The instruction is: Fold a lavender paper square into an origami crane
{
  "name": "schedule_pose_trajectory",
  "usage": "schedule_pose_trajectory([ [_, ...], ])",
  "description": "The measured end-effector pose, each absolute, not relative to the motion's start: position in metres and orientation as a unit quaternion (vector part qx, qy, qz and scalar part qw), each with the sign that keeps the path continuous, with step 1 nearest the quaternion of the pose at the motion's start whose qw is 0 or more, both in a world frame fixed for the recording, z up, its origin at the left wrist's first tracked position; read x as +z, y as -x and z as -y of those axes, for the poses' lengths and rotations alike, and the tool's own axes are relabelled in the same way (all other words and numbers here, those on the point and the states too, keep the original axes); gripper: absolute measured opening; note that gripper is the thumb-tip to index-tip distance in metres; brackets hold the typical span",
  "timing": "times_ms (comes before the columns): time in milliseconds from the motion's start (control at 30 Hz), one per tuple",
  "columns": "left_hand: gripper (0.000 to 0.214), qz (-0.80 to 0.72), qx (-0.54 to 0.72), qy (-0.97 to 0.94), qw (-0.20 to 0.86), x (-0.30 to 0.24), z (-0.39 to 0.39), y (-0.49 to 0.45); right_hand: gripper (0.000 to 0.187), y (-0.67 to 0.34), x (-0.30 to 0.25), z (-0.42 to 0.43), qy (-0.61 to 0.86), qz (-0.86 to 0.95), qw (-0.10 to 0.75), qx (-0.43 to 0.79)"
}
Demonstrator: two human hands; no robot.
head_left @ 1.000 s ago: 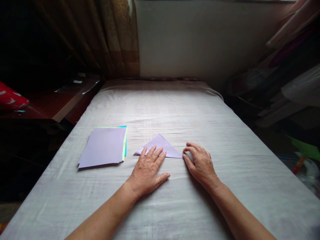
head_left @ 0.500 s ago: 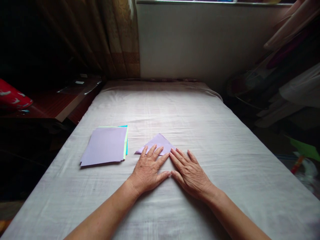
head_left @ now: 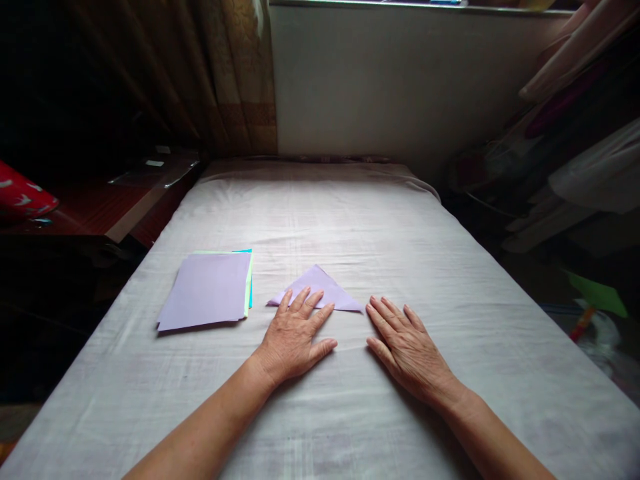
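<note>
Left hand (head_left: 293, 340) spread flat, palm down, fingertips (head_left: 306, 301) on the near edge of the triangle (head_left: 326, 288), heel of the palm on the bed (head_left: 350, 213). Right hand (head_left: 407, 347) also spread flat, palm down on the bed just right of the triangle's right tip. Can't tell if it touches the paper. Neither hand pinches anything.

Triangle: folded lilac paper, mid-bed, apex pointing far, just right of the stack (head_left: 205, 290).

Risks as I read them:
- Soft base. The bed gives under pressure, so any push on the paper likely sinks instead of setting a sharp crease, and the layers could creep out of line.
- One-sided hold. Only the left fingertips pin the triangle and the right tip looks free. A sideways load could pivot it about those fingers.
- Cloth is wrinkled. A hand dragging across could pull the cloth and the paper with it.
- Low contrast. Lilac on pale cloth in dim light makes edge mismatch easy to miss.
- The stack sits near the left forearm's sweep. A wide move could fan it.
</note>
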State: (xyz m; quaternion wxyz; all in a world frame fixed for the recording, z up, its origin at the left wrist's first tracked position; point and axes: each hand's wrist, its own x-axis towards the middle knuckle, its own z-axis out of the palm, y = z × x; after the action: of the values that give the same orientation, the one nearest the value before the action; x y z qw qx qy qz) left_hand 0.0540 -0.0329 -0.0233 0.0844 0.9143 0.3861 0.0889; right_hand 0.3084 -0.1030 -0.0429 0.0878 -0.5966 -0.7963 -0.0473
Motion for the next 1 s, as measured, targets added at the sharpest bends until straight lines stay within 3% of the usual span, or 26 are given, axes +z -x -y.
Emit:
schedule_pose_trajectory([
  [233, 0.063, -0.388, 0.083, -0.914, 0.089, -0.022, 0.033, -0.055, 0.055, -0.296, -0.039, 0.099, 0.608, 0.782, 0.12, -0.071],
  [467, 0.063, -0.389, 0.08, -0.913, 0.093, -0.02, 0.033, -0.055, 0.046, -0.276, -0.034, 0.093, 0.602, 0.793, 0.087, -0.047],
  [1000, 0.069, -0.369, 0.01, -0.921, 0.124, -0.01, 0.025, -0.028, 0.046, -0.278, -0.039, 0.094, 0.609, 0.787, 0.077, -0.063],
])
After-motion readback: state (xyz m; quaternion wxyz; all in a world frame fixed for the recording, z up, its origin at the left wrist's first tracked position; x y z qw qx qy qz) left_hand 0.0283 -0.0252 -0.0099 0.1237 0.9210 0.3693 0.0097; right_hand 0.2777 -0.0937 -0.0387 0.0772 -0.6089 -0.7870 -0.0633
